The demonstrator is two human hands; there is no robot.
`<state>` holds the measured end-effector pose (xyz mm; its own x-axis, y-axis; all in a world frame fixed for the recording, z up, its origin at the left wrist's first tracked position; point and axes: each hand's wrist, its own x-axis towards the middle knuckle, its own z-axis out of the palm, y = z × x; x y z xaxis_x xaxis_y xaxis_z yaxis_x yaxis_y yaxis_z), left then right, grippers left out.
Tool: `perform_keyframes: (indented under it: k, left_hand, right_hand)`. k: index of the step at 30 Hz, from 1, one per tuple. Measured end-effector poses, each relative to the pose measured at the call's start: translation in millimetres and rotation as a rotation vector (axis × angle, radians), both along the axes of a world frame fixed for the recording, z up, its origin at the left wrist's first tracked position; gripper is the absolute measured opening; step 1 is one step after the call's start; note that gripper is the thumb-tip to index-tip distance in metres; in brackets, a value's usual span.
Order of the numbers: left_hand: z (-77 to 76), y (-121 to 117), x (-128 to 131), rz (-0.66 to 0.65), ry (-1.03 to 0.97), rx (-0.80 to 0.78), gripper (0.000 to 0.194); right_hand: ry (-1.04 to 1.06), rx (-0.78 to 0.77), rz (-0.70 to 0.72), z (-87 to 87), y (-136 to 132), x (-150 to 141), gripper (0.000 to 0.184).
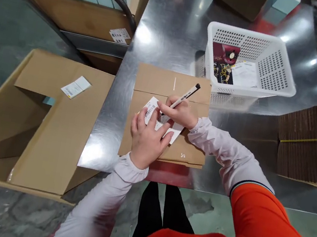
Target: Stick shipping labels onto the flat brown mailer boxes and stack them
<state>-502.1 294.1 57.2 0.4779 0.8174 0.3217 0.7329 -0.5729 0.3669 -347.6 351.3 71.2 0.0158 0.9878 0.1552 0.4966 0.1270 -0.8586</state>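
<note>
A flat cardboard box (pixel 172 86) lies on the metal table (pixel 167 34) in front of me. On it rests a white barcode label (pixel 151 109). My left hand (pixel 147 139) lies on the label with fingers spread flat, pinning it down. My right hand (pixel 179 113) is closed around a pen (pixel 185 95) with a black cap, its tip down on the label.
A white plastic basket (pixel 277 70) with a red item and papers stands at the back right. A large open cardboard box (pixel 32 120) with a label sits on the floor at left. Stacked flat cardboard (pixel 314 138) is at right. More boxes stand behind.
</note>
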Motion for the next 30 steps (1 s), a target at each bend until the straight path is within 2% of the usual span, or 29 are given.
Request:
perform_keyframes:
  k: [7,30]
  left_hand:
    - [-0.1,-0.5,-0.2,0.001,0.002,0.029,0.033]
    - [-0.6,0.3,-0.8,-0.011,-0.026,-0.016,0.033]
  right_hand:
    - [-0.037,0.057,-0.037,-0.9,0.8,0.5,0.045]
    - [-0.049,0.038,-0.054,1.7,2.8,-0.1,0.038]
